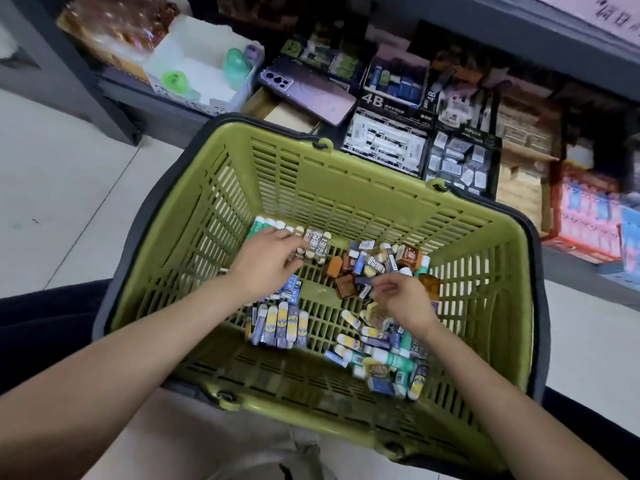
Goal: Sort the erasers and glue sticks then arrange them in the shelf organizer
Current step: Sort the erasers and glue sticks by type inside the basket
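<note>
Erasers [318,244] and glue sticks [283,322] fill the basket [346,168]; right hand [403,299] pinches a dark eraser [363,280], left hand [266,259] grip cannot be told.

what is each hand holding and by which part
The left hand touches the 2B erasers with its fingertips; a grip cannot be told. The right hand seems to pinch a small dark eraser by its end.

- "4B": large pale print on the black front of a display box [372,100] on the shelf.
- "4B": again, turned sideways, on the neighbouring black box [431,95].
- "2B": on two sleeved erasers [317,242] at the far left of the green basket [346,174].
- "2B": on one eraser [414,348] in the near-right pile.
- Wall sign [620,12], upper right: dark characters, too blurred to read.
</note>
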A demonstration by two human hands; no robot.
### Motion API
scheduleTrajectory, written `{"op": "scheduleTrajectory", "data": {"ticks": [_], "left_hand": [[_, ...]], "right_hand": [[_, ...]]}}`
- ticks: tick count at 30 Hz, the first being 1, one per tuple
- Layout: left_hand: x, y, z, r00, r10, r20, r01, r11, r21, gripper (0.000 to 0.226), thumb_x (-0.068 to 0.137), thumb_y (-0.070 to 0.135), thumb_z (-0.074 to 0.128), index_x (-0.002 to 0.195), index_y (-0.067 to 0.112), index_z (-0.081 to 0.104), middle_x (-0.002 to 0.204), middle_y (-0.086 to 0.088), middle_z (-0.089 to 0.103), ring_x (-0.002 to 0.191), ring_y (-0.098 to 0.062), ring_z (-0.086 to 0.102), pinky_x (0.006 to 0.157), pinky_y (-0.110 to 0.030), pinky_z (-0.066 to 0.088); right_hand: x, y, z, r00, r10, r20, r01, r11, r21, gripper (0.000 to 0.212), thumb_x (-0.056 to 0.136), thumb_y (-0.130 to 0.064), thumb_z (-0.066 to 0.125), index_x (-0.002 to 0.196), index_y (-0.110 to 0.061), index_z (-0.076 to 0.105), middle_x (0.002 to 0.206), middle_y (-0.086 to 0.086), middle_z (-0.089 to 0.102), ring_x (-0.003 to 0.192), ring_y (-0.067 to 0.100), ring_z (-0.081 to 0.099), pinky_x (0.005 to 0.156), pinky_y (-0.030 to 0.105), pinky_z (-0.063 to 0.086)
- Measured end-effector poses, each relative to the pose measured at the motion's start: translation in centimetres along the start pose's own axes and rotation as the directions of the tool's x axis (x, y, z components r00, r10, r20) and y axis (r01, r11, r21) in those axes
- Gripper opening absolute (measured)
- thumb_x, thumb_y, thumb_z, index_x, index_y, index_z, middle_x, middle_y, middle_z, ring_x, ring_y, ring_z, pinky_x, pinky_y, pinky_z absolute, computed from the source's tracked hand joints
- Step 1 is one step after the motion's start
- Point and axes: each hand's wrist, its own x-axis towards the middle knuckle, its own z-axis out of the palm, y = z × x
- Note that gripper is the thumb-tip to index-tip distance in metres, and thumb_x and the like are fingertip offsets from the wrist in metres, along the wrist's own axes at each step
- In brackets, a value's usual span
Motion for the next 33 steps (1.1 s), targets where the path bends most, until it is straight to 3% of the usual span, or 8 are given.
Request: {"op": "scheduleTrajectory", "data": {"ticks": [5,10,13,16,22,26,29,33], "left_hand": [[0.9,0.4,2.6,0.989,-0.029,0.148,0.041,0.996,-0.074,0.03,0.092,0.024,0.059,0.121,0.019,0.061,0.123,-0.001,0.062,0.116,-0.022,0.052,0.098,-0.029,0.037],[1.6,3.3,6.0,0.97,0.02,0.243,0.044,0.966,-0.255,0.031,0.092,0.016,0.059,0.122,0.014,0.06,0.117,-0.004,0.064,0.105,-0.017,0.059,0.093,-0.03,0.046],[2.5,4.7,7.7,0.973,0.015,0.229,0.059,0.949,-0.311,0.035,0.091,0.013,0.06,0.126,0.014,0.058,0.119,-0.004,0.063,0.106,-0.019,0.059,0.095,-0.034,0.047],[3.7,5.5,9.1,0.984,0.004,0.177,0.044,0.963,-0.266,0.036,0.09,0.015,0.061,0.126,0.015,0.058,0.119,-0.004,0.062,0.106,-0.021,0.059,0.093,-0.035,0.047],[5.5,6.8,11.7,0.994,0.016,0.11,-0.007,0.997,-0.083,0.041,0.089,0.03,0.062,0.129,0.026,0.055,0.125,0.005,0.053,0.115,-0.019,0.047,0.096,-0.032,0.043],[5.6,7.9,13.5,0.998,-0.012,0.06,0.013,1.0,-0.011,0.034,0.09,0.027,0.062,0.123,0.024,0.061,0.115,-0.001,0.046,0.112,-0.02,0.041,0.085,-0.027,0.043],[5.8,7.9,13.8,0.997,-0.083,0.006,0.083,0.986,-0.145,0.032,0.086,0.03,0.066,0.116,0.019,0.068,0.108,-0.003,0.05,0.104,-0.018,0.044,0.082,-0.021,0.034],[6.0,7.3,12.1,0.985,-0.169,0.045,0.174,0.921,-0.349,0.034,0.079,0.036,0.072,0.108,0.017,0.072,0.102,-0.002,0.065,0.096,-0.018,0.056,0.08,-0.023,0.039]], "right_hand": [[0.3,0.7,0.7,0.998,-0.002,-0.07,-0.009,0.987,-0.16,0.022,0.087,-0.006,0.063,0.109,-0.006,0.064,0.101,0.008,0.067,0.095,0.022,0.064,0.085,0.036,0.053],[-0.2,1.3,1.0,0.984,-0.049,-0.171,-0.007,0.95,-0.313,0.042,0.088,-0.009,0.063,0.13,-0.011,0.055,0.127,0.006,0.061,0.091,0.02,0.067,0.077,0.039,0.057],[-0.1,1.2,0.5,0.984,0.0,-0.176,-0.04,0.974,-0.222,0.044,0.089,-0.009,0.063,0.131,-0.014,0.055,0.118,0.008,0.066,0.08,0.022,0.068,0.07,0.039,0.058],[0.5,1.0,-0.8,0.974,0.11,-0.2,-0.105,0.994,0.037,0.036,0.087,-0.005,0.065,0.123,-0.006,0.061,0.116,0.01,0.066,0.088,0.026,0.068,0.076,0.044,0.057],[1.0,1.7,-3.9,0.883,0.366,-0.295,-0.199,0.86,0.471,0.024,0.082,0.004,0.066,0.106,0.001,0.063,0.097,0.015,0.066,0.07,0.024,0.062,0.059,0.033,0.052],[1.5,1.8,-3.9,0.881,0.399,-0.255,-0.203,0.805,0.557,0.018,0.083,0.002,0.066,0.099,-0.005,0.062,0.092,0.011,0.065,0.072,0.022,0.06,0.055,0.029,0.047],[1.7,1.9,-3.7,0.886,0.4,-0.233,-0.204,0.789,0.579,0.017,0.083,0.0,0.067,0.099,-0.005,0.063,0.088,0.01,0.065,0.073,0.021,0.06,0.053,0.028,0.046],[2.0,1.6,-3.0,0.898,0.283,-0.335,-0.155,0.919,0.361,0.019,0.085,-0.011,0.068,0.103,-0.005,0.067,0.097,0.01,0.07,0.084,0.025,0.065,0.075,0.038,0.055]]}}
